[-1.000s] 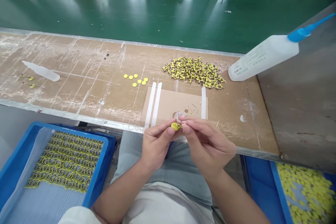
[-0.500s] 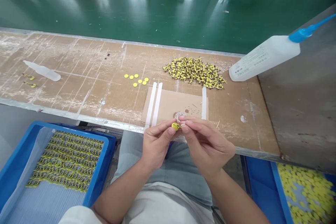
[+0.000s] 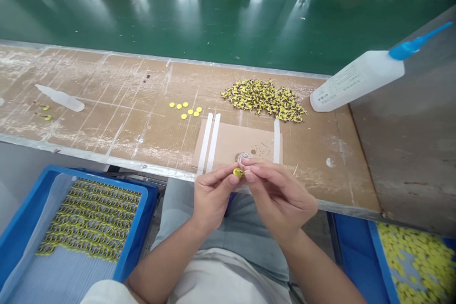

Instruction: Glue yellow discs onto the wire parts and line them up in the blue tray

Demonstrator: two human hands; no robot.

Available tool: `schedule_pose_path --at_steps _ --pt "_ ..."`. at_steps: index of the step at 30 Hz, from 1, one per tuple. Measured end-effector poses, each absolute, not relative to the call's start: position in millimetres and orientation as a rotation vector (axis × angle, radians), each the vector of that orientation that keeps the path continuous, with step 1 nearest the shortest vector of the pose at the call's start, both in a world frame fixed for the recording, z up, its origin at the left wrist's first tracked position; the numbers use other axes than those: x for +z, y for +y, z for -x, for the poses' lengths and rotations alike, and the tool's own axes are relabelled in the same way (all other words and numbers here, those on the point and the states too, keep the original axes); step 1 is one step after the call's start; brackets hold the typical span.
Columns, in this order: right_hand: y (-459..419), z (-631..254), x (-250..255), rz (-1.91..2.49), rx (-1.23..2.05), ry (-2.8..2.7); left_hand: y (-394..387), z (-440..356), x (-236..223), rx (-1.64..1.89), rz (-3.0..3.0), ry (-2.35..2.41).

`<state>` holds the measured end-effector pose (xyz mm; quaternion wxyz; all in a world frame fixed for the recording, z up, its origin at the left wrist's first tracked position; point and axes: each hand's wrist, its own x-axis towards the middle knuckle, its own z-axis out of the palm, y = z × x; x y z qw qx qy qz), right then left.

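Between thumb and forefinger, my left hand (image 3: 215, 194) pinches a small round yellow disc (image 3: 237, 172). My right hand (image 3: 280, 194) is closed at the disc's right side, its fingertips pinching a small dark-and-yellow piece (image 3: 242, 171) that meets the disc; most of it is hidden by the fingers. Both hands are above the front edge of the bench, fingertips almost touching. Just beyond them a whitish ring-shaped coil (image 3: 243, 157) lies on a taped cardboard sheet (image 3: 235, 137). Several loose yellow discs (image 3: 190, 112) lie to the left, and a heap of small yellow-and-dark pieces (image 3: 263, 99) lies behind the sheet.
A white bottle with a blue nozzle (image 3: 356, 80) leans at the right by a metal panel (image 3: 409, 152). A blue tray (image 3: 144, 199) at lower left bears rows of yellow pieces. Another blue bin (image 3: 379, 256) holds yellow discs. A green belt (image 3: 213, 23) runs behind the bench.
The view has shifted very slightly. Both hands keep their pinch at the same spot, and the yellow disc has turned a little between the fingertips.
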<state>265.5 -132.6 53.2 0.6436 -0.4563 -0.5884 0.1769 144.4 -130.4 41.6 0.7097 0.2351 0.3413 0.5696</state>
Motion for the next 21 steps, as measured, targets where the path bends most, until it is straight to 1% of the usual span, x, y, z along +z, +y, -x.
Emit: schedule_pose_path --at_steps 21 --pt "-133.6 -268.6 52.7 1.050 0.448 -1.327 -130.7 -144.9 41.1 1.277 -0.572 0.756"
